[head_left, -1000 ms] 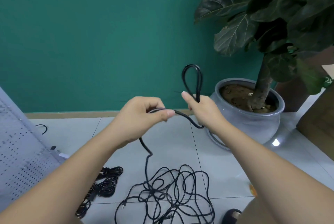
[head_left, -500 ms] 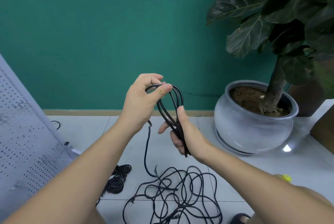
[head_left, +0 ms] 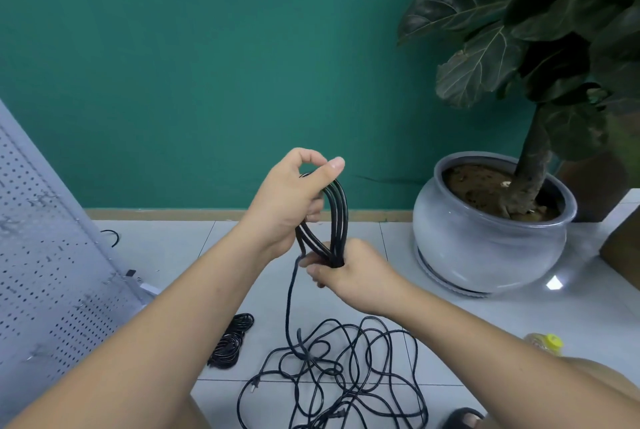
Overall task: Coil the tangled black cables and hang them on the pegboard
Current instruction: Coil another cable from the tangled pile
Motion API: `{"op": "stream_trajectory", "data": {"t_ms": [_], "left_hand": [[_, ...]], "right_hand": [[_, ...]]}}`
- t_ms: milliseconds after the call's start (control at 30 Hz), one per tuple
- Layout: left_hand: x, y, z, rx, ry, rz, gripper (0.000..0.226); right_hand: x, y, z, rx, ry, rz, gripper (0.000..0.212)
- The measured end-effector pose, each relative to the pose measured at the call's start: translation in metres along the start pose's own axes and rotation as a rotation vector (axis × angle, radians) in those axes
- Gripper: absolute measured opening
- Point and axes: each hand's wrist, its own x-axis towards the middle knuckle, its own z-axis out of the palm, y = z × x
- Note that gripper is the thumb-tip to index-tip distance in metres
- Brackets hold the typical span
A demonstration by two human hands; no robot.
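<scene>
A person's two bare forearms reached forward over a pale tiled floor (head_left: 346,290), in front of a teal wall (head_left: 207,65). Between the hands was a bunch of long, narrow cable loops (head_left: 338,220), held upright. The left hand (head_left: 291,200) gripped the top of the loops, with its fingers curled over them and the thumb pressed across. The right hand (head_left: 349,269) sat just below, its fingers wrapped tightly round the bottom of the same loops.

A single strand (head_left: 289,304) dropped from the hands to a loose black tangle of cable (head_left: 332,369) spread on the tiles below, with a plug end lying at its left edge. To the left of the tangle lay a smaller, tightly bundled black coil (head_left: 230,342).

A pale grey pegboard (head_left: 52,272) filled the left edge, tilted. On the right stood a round, glossy grey pot (head_left: 491,248) holding a plant (head_left: 485,58) with large dark leaves. A bottle with a yellow cap (head_left: 545,342) lay near the right forearm.
</scene>
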Motion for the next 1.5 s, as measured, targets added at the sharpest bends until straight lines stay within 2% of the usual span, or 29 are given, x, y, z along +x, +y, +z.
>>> {"op": "stream_trajectory", "data": {"t_ms": [33,133,167,233,300,467,567,633,767,867,1000,1100,1200,1367,1500], "left_hand": [[-0.001,0.002,0.003,-0.035,-0.009,-0.008,0.029],[0.000,0.010,0.007,-0.153,-0.009,-0.046,0.031],[0.000,0.012,0.007,-0.192,-0.006,-0.067,0.033],[0.000,0.012,0.008,-0.244,-0.007,-0.088,0.040],[0.000,0.012,0.011,-0.237,0.011,-0.057,0.043],[0.006,0.021,0.004,-0.190,0.096,0.021,0.038],[0.010,0.024,-0.003,0.003,0.101,0.029,0.042],[0.013,0.023,-0.012,0.186,0.042,0.071,0.041],[0.014,0.024,-0.034,0.374,-0.304,0.074,0.032],[0.013,0.026,-0.045,0.604,-0.429,-0.017,0.028],[0.015,0.026,-0.055,0.771,-0.487,-0.032,0.024],[0.014,0.024,-0.050,0.815,-0.458,-0.024,0.038],[0.011,0.017,-0.033,0.690,-0.432,-0.027,0.052],[0.008,0.013,-0.008,0.266,-0.332,-0.036,0.072],[0.010,0.010,-0.006,0.131,-0.245,-0.091,0.077]], "right_hand": [[0.001,-0.001,0.000,0.008,0.041,-0.021,0.001],[0.002,-0.005,0.002,0.051,0.111,-0.061,0.039],[0.001,-0.007,0.003,0.076,0.087,-0.052,0.042],[0.001,-0.010,0.007,0.130,0.015,-0.034,0.029],[0.001,-0.012,0.007,0.138,0.012,-0.015,0.017],[-0.003,-0.019,0.002,0.019,0.107,-0.045,0.036],[-0.008,-0.022,0.003,0.019,0.043,-0.032,0.042],[-0.010,-0.022,0.001,0.031,-0.004,-0.025,0.045],[-0.010,-0.017,-0.013,0.013,0.021,0.006,0.040],[-0.010,-0.010,-0.018,-0.101,-0.063,-0.010,0.027],[-0.008,-0.004,-0.016,-0.085,-0.082,-0.060,0.002],[-0.003,-0.004,-0.018,-0.112,-0.115,-0.054,0.005],[-0.003,-0.006,-0.016,-0.118,-0.176,-0.002,0.009],[-0.001,-0.015,-0.009,0.280,-0.171,0.018,0.030],[0.000,-0.016,0.001,0.129,-0.139,0.001,0.031]]}}
